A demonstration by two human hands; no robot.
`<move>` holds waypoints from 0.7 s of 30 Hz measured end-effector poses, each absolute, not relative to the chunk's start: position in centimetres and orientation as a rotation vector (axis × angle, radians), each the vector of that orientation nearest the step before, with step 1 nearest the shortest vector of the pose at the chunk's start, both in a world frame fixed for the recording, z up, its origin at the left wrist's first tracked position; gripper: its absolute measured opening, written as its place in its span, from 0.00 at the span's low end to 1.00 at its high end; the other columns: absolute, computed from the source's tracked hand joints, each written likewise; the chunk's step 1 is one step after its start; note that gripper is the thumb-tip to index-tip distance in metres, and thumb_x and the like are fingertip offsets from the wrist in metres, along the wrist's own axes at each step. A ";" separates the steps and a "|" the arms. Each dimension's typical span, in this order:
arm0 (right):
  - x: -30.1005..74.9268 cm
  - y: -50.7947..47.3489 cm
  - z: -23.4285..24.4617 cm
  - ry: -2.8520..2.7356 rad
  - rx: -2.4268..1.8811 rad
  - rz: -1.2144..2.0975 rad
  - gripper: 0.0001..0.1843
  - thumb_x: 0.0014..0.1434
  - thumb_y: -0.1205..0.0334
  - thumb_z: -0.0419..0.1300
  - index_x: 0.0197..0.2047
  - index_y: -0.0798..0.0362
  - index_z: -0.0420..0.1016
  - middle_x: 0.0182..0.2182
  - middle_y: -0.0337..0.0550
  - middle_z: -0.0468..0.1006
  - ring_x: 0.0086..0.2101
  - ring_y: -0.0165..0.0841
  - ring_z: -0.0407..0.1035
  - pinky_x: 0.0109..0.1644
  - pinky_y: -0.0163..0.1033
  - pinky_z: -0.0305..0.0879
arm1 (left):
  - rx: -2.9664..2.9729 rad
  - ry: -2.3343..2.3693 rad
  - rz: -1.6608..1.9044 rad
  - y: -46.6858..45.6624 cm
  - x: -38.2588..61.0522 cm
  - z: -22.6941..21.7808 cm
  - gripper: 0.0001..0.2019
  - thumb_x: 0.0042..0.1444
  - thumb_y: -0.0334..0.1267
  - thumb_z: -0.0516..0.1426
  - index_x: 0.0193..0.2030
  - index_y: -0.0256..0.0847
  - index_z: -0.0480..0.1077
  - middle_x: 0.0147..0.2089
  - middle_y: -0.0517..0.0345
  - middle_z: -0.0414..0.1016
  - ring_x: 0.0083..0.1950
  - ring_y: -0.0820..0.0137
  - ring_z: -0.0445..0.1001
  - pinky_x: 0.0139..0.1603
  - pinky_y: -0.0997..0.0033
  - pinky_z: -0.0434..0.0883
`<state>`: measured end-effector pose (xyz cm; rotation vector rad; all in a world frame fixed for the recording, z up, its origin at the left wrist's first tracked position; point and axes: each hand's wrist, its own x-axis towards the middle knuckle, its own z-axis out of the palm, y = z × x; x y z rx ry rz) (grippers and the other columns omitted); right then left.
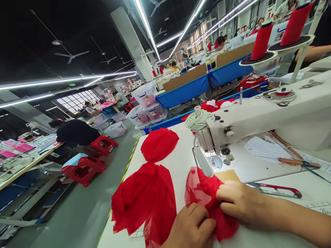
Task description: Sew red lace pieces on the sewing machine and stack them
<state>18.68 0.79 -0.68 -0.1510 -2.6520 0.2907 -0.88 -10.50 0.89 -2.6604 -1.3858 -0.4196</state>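
Observation:
A piece of red lace fabric (204, 193) lies on the white sewing table (178, 162), just in front of the sewing machine (271, 117) and its needle area (217, 160). My left hand (191, 227) presses on the near end of the lace with its fingers curled. My right hand (240, 203) pinches the lace from the right side, fingers closed on it. A stack of red mesh pieces (146, 201) lies to the left of my hands, and a red padded cup piece (159, 144) sits farther back on the table.
Red-handled thread snips (276, 189) lie on the table right of my right hand. Two red thread cones (262, 41) stand on the machine's rack. A coil of white cord (198, 120) sits atop the machine head. Red stools (84, 168) and other workers fill the aisle at left.

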 end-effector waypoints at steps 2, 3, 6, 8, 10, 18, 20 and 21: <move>19.0 1.0 -0.7 -2.677 -0.089 0.294 0.09 0.56 0.72 0.52 0.30 0.51 0.69 0.33 0.42 0.75 0.32 0.33 0.66 0.34 0.37 0.59 | -2.654 -1.503 -0.388 -9.9 -0.3 1.4 0.13 0.57 0.47 0.56 0.30 0.41 0.72 0.27 0.54 0.73 0.25 0.68 0.70 0.21 0.71 0.61; 19.1 1.1 -0.5 -2.690 -0.097 0.331 0.08 0.54 0.73 0.52 0.31 0.51 0.70 0.35 0.43 0.75 0.33 0.33 0.67 0.35 0.37 0.60 | -2.597 -1.591 -0.388 -9.5 0.0 1.8 0.15 0.57 0.49 0.55 0.30 0.41 0.71 0.27 0.53 0.73 0.25 0.67 0.70 0.19 0.71 0.60; 19.5 1.0 0.2 -2.671 -0.192 0.402 0.09 0.52 0.73 0.54 0.34 0.50 0.70 0.38 0.44 0.76 0.35 0.33 0.68 0.36 0.37 0.61 | -2.330 -1.698 -0.430 -8.3 0.9 2.4 0.12 0.62 0.41 0.50 0.38 0.38 0.72 0.35 0.49 0.76 0.30 0.64 0.73 0.23 0.69 0.64; 19.5 0.8 0.4 -2.665 -0.209 0.358 0.08 0.51 0.72 0.55 0.33 0.50 0.70 0.36 0.43 0.76 0.35 0.33 0.69 0.35 0.37 0.61 | -2.288 -1.578 -0.450 -7.4 0.9 1.7 0.13 0.62 0.35 0.49 0.50 0.36 0.69 0.44 0.47 0.77 0.37 0.62 0.75 0.34 0.66 0.70; 19.2 0.8 0.0 -2.629 -0.216 0.250 0.05 0.53 0.70 0.55 0.30 0.50 0.69 0.33 0.40 0.76 0.32 0.31 0.68 0.33 0.35 0.59 | -2.350 -1.426 -0.464 -6.4 0.1 -0.1 0.18 0.63 0.38 0.50 0.57 0.35 0.65 0.48 0.49 0.77 0.41 0.63 0.75 0.42 0.66 0.71; 16.8 3.2 -4.1 -2.382 -0.399 -0.181 0.14 0.63 0.68 0.51 0.25 0.51 0.65 0.25 0.35 0.73 0.24 0.28 0.63 0.29 0.36 0.52 | -2.125 -1.343 -0.418 -1.7 -3.4 -5.8 0.18 0.60 0.49 0.53 0.50 0.44 0.74 0.45 0.52 0.79 0.45 0.59 0.75 0.42 0.63 0.72; 16.6 3.4 -4.6 -2.359 -0.444 -0.215 0.12 0.62 0.69 0.51 0.26 0.52 0.65 0.29 0.37 0.76 0.26 0.28 0.65 0.30 0.36 0.53 | -2.077 -1.431 -0.426 -1.1 -3.4 -5.7 0.17 0.59 0.45 0.54 0.52 0.43 0.73 0.48 0.49 0.78 0.46 0.56 0.75 0.43 0.60 0.72; 16.5 3.4 -4.7 -2.351 -0.459 -0.230 0.12 0.62 0.69 0.52 0.27 0.52 0.65 0.31 0.37 0.77 0.26 0.27 0.66 0.31 0.36 0.53 | -2.090 -1.425 -0.419 -0.8 -3.4 -5.5 0.18 0.59 0.43 0.54 0.55 0.44 0.71 0.49 0.49 0.77 0.47 0.55 0.74 0.43 0.59 0.73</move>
